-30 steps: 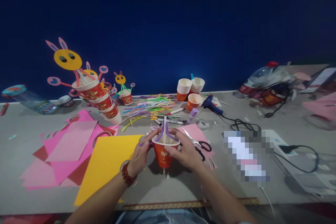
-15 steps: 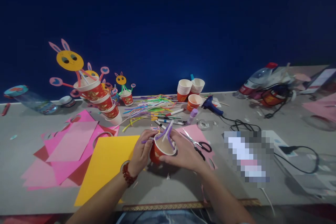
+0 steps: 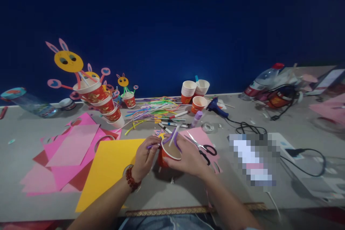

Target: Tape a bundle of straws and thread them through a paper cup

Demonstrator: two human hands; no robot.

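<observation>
My right hand (image 3: pixel 185 156) is wrapped round a red paper cup (image 3: pixel 171 151) with a white rim, tilted so its opening shows. A white stick (image 3: pixel 174 136) and a bent purple straw (image 3: pixel 176 140) stand in the cup. At the cup's left side my left hand (image 3: pixel 145 156) pinches a purple straw end (image 3: pixel 153 146) that sticks out near the rim. Part of a small yellow face cutout with ears (image 3: pixel 160 134) shows just behind the cup. Fingers hide the cup's right side.
Yellow paper (image 3: pixel 107 172) and pink sheets (image 3: pixel 72 147) lie left. Scissors (image 3: pixel 201 145) rest right on pink paper. Behind are colourful straws (image 3: pixel 153 109), markers (image 3: pixel 175 124), stacked cups (image 3: pixel 188 90), a glue gun (image 3: pixel 217 107) with its cable, and finished rabbit-faced cups (image 3: pixel 91 90).
The cup has tipped and shifted slightly right, and more of the yellow cutout shows behind it. My left hand has drawn slightly away from the cup's side, still pinching the purple straw.
</observation>
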